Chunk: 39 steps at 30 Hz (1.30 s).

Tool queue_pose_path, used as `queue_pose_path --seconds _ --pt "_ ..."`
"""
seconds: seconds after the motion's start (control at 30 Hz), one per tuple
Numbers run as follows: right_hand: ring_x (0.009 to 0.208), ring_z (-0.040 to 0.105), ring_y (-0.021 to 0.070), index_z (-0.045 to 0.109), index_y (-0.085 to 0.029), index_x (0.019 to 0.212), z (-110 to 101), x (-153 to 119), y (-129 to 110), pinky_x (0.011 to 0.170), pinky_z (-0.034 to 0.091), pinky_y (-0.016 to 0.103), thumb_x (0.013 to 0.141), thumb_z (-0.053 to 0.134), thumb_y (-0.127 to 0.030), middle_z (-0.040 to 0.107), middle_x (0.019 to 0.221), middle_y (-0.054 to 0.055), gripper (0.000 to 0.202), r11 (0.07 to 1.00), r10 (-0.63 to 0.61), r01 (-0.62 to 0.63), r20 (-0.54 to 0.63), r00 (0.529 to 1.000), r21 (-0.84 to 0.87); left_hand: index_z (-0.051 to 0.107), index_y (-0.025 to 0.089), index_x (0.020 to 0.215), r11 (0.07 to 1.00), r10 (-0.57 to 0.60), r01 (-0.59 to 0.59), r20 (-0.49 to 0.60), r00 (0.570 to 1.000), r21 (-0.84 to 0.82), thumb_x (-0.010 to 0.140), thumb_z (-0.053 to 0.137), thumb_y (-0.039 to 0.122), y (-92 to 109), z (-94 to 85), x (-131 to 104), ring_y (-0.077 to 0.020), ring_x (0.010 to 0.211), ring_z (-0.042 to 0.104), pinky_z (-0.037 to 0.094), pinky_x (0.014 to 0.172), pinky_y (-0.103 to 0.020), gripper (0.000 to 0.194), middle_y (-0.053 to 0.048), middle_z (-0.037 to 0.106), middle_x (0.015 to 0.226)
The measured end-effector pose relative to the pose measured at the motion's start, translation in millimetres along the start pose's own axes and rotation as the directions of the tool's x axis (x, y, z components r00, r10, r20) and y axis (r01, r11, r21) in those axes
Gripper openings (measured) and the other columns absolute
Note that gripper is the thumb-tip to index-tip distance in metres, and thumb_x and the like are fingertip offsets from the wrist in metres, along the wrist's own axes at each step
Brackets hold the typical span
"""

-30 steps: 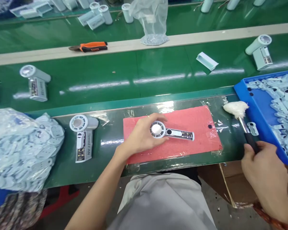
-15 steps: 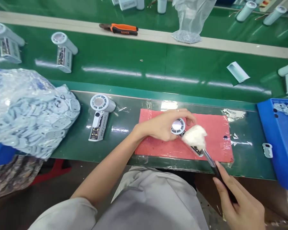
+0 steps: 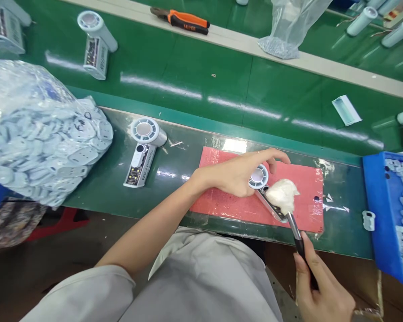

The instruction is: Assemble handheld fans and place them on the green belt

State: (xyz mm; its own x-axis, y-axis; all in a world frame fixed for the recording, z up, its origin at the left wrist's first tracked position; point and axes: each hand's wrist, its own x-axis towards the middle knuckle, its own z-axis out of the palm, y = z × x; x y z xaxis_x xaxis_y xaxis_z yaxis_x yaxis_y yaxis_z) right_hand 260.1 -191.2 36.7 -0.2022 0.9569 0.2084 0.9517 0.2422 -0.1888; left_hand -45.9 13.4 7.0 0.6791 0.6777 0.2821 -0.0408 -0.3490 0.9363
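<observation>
On the red mat (image 3: 309, 188) lies a pale blue handheld fan (image 3: 258, 176), its handle slanting toward me with dark circuitry showing. My left hand (image 3: 238, 174) curls around the fan's round head, the index finger stretched out past it. My right hand (image 3: 320, 277) grips the black handle of a hammer-like tool (image 3: 282, 196) with a metal shaft and a bulky white wrapped head. That white head is over the fan's handle and hides part of it; whether they touch, I cannot tell.
Another fan (image 3: 144, 152) lies left of the mat. A clear bag of pale blue parts (image 3: 53, 147) bulges at far left. A blue bin (image 3: 378, 214) stands at right beside a small cover (image 3: 368, 220). Orange-handled pliers (image 3: 188, 22) rest on the back ledge.
The camera view has shifted and tilted. My left fingers reach out straighter past the fan head. The white tool head stays over the fan's handle, now with more of the handle showing.
</observation>
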Motion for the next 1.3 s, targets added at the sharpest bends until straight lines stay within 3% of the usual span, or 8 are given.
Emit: queue_pose_path --seconds 0.33,0.53,0.73,0.83,1.0,1.1,1.17,1.3 --pt "0.075 0.077 0.0233 0.056 -0.021 0.160 -9 5 -15 0.063 0.056 0.029 0.099 0.072 -0.017 0.081 0.109 0.012 0.064 0.997 -0.043 0.026 -0.227 0.973 -0.078 0.044 0.026 0.149 0.999 0.006 -0.006 -0.002 1.000 0.042 0.068 0.060 0.006 -5 3.1 -1 -0.0283 0.128 0.062 0.052 0.111 -0.049 0.085 -0.010 0.064 0.129" --pt "0.067 0.074 0.0155 0.067 -0.023 0.149 3 0 -17 0.057 0.050 0.024 0.109 0.060 -0.037 0.082 0.102 0.006 0.044 0.992 0.109 -0.112 -0.041 0.993 -0.053 0.045 0.024 0.151 0.981 -0.023 0.025 -0.014 1.000 0.193 0.074 0.059 0.004 8 5.0 -7 -0.0283 0.131 0.063 0.052 0.113 -0.048 0.081 -0.011 0.064 0.141" --pt "0.094 0.077 0.0428 0.070 -0.020 0.146 -5 20 30 0.070 0.055 0.051 0.104 0.061 -0.054 0.080 0.107 0.018 0.055 0.834 0.522 -0.538 -0.143 0.841 -0.123 0.062 0.024 0.129 0.819 -0.014 -0.002 0.023 1.000 0.574 0.096 0.062 0.009 33 20.6 -46 -0.0289 0.133 0.061 0.056 0.110 -0.048 0.036 -0.010 0.069 0.134" --pt "0.111 0.072 0.0468 0.071 -0.025 0.146 10 35 71 0.079 0.053 0.058 0.104 0.060 -0.048 0.075 0.118 0.022 0.049 0.811 0.542 -0.569 -0.194 0.818 -0.136 0.061 0.026 0.129 0.759 0.036 -0.014 -0.020 0.999 0.651 0.100 0.070 0.021 32 33.5 -65 -0.0287 0.128 0.062 0.058 0.104 -0.047 0.030 -0.008 0.072 0.132" --pt "0.140 0.056 0.0511 0.072 -0.024 0.144 32 43 86 0.116 0.037 0.071 0.101 0.067 -0.043 0.063 0.144 0.022 0.048 0.874 0.462 -0.486 -0.251 0.850 -0.036 0.057 0.028 0.137 0.718 0.028 0.030 -0.073 0.997 0.695 0.101 0.074 0.027 28 46.3 -71 -0.0296 0.128 0.062 0.057 0.107 -0.050 0.040 -0.010 0.070 0.137" --pt "0.134 0.061 0.0450 0.072 -0.024 0.143 32 49 40 0.116 0.042 0.063 0.098 0.073 -0.029 0.066 0.139 0.019 0.045 0.955 0.296 -0.286 -0.317 0.901 0.079 0.057 0.025 0.140 0.723 0.025 0.021 -0.057 0.998 0.690 0.100 0.075 0.029 31 45.9 -68 -0.0293 0.126 0.061 0.056 0.108 -0.049 0.044 -0.011 0.070 0.135" --pt "0.124 0.066 0.0363 0.068 -0.024 0.143 34 55 2 0.109 0.050 0.053 0.098 0.072 -0.021 0.070 0.129 0.015 0.046 0.965 0.100 -0.047 -0.197 0.975 0.258 0.056 0.022 0.142 0.712 0.025 0.010 -0.040 0.999 0.702 0.100 0.075 0.029 34 43.7 -66 -0.0291 0.121 0.061 0.056 0.105 -0.049 0.046 -0.012 0.070 0.134" --pt "0.115 0.063 0.0306 0.055 -0.020 0.153 51 67 -43 0.100 0.054 0.049 0.099 0.072 -0.030 0.068 0.133 0.013 0.058 0.896 -0.144 0.158 -0.065 0.987 0.415 0.057 0.021 0.142 0.677 -0.009 0.001 0.006 1.000 0.736 0.101 0.074 0.035 37 37.7 -61 -0.0282 0.110 0.062 0.058 0.096 -0.047 0.047 -0.013 0.071 0.134"
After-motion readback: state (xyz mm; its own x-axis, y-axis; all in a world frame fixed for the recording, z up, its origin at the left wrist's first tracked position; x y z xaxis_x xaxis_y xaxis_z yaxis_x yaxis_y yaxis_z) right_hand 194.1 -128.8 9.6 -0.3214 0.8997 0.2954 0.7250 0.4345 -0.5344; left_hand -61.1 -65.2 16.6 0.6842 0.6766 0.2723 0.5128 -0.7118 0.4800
